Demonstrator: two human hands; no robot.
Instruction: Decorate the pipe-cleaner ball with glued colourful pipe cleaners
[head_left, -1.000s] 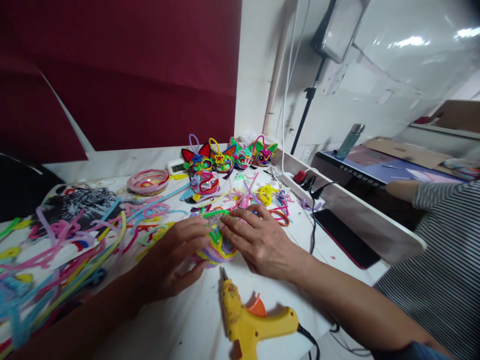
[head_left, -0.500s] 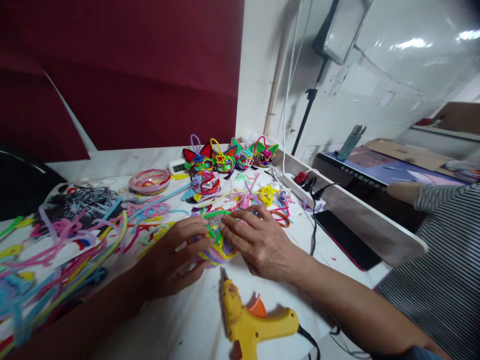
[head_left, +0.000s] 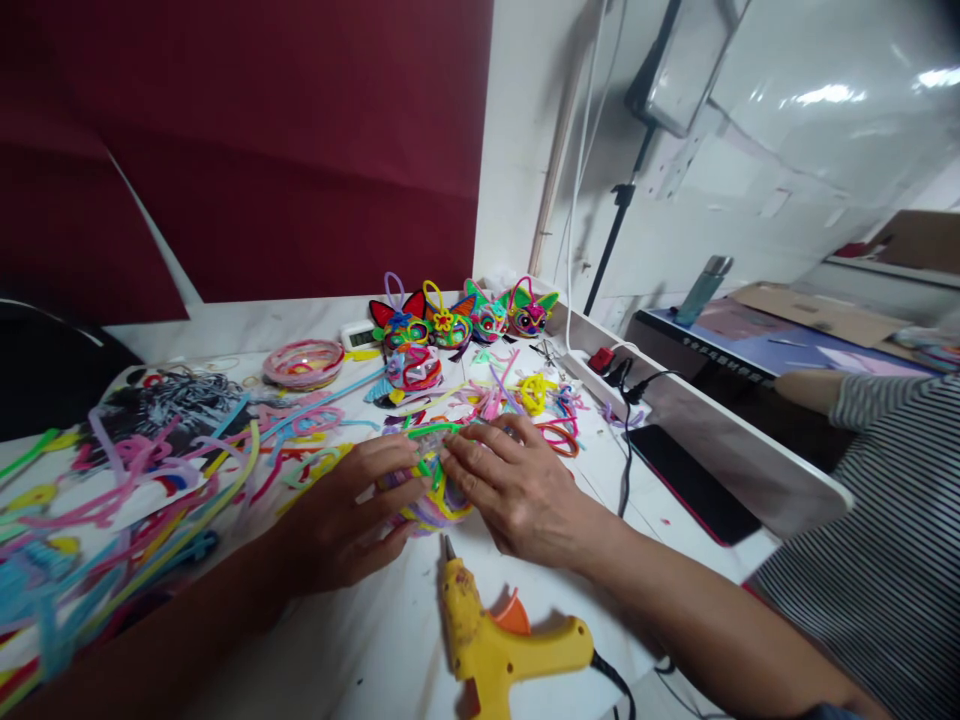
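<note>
Between my hands is a rounded craft piece (head_left: 435,508) wound with yellow, purple and pink pipe cleaners, with a green pipe cleaner (head_left: 429,431) along its upper edge. My left hand (head_left: 367,500) grips its left side, fingers curled against it. My right hand (head_left: 517,485) presses on its top and right side, fingertips on the green strands, and covers part of it. Just in front of the piece lies a yellow hot glue gun (head_left: 499,640), its nozzle pointing toward the piece and its orange trigger facing up.
Several colourful cat-like pipe-cleaner ornaments (head_left: 452,320) stand at the back. Loose pipe cleaners (head_left: 180,480) cover the left side, near a wound pink dish (head_left: 304,364). On the right are a power strip (head_left: 607,372), a phone (head_left: 694,485) and a person in a striped sleeve (head_left: 877,395).
Both hands stay on the craft piece in nearly the same grip. The view has shifted very slightly; nothing else has visibly moved.
</note>
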